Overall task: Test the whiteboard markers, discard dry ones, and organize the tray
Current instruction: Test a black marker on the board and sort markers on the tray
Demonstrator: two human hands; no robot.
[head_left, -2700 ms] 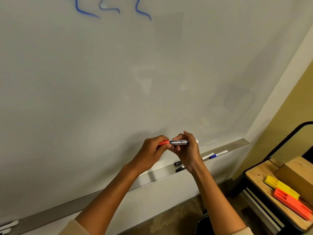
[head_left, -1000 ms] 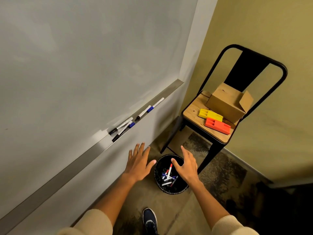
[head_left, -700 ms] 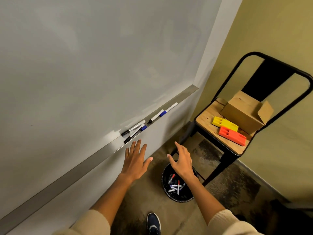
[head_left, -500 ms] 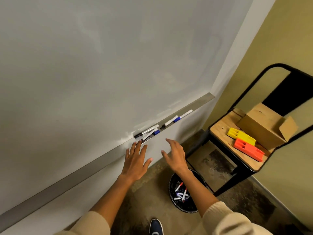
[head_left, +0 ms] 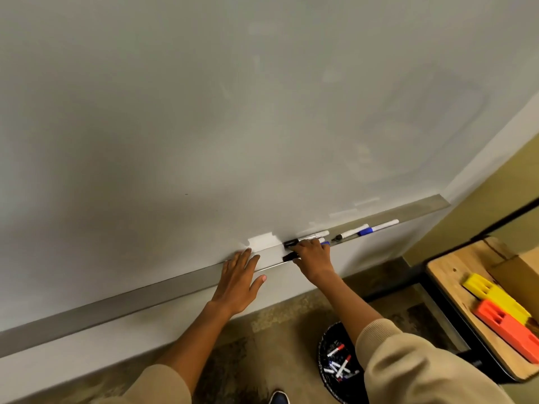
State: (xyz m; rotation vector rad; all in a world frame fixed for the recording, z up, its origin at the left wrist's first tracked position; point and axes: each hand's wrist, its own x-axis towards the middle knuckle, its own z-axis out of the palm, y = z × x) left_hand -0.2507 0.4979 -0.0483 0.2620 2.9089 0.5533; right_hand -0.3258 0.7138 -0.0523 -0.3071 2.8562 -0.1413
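My right hand (head_left: 313, 253) lies over the black markers (head_left: 291, 242) bunched in the tray (head_left: 175, 284); whether it grips one I can't tell. My left hand (head_left: 240, 277) rests flat, released, on the tray's edge. A clumsy pinch could roll one off the lip — it'd drop to the floor. They lie lengthwise along the tray, caps leftward.
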